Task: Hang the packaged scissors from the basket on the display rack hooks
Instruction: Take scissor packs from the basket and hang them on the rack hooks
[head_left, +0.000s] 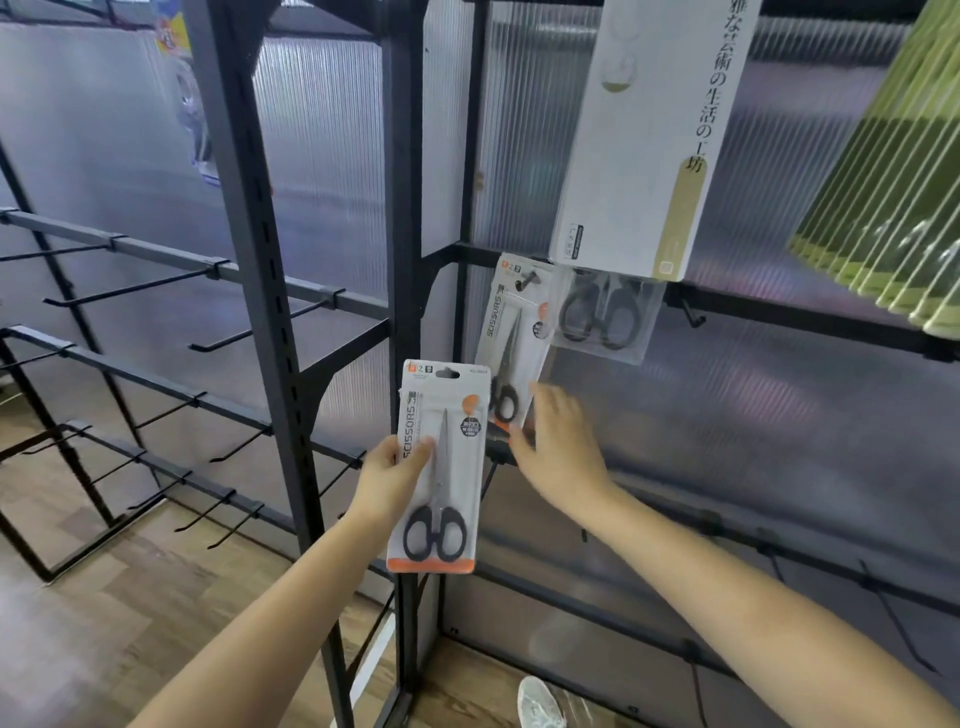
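Gripping a packaged pair of scissors (439, 467) upright in front of a dark metal display rack (249, 218), the left hand (387, 480) is seen with its thumb pressed across the card's printed front and its fingers curled behind the left edge. The pack, a white card with orange corners and black-handled scissors under clear plastic, is held in the air just left of and below a second scissors pack (511, 338), which is already hung on a hook (525, 280) of the rack's right-hand section. The right hand (553, 447) is shown with fingers spread and relaxed, its fingertips at the lower end of the hung pack; whether they touch it cannot be told, as the hand is blurred. A third scissors pack (602, 314) is hung just to the right, partly covered by a large white boxed item (649, 135) above. Green packets (893, 171) are seen at the upper right, bare hooks at the left, and a wooden floor (104, 613) below.
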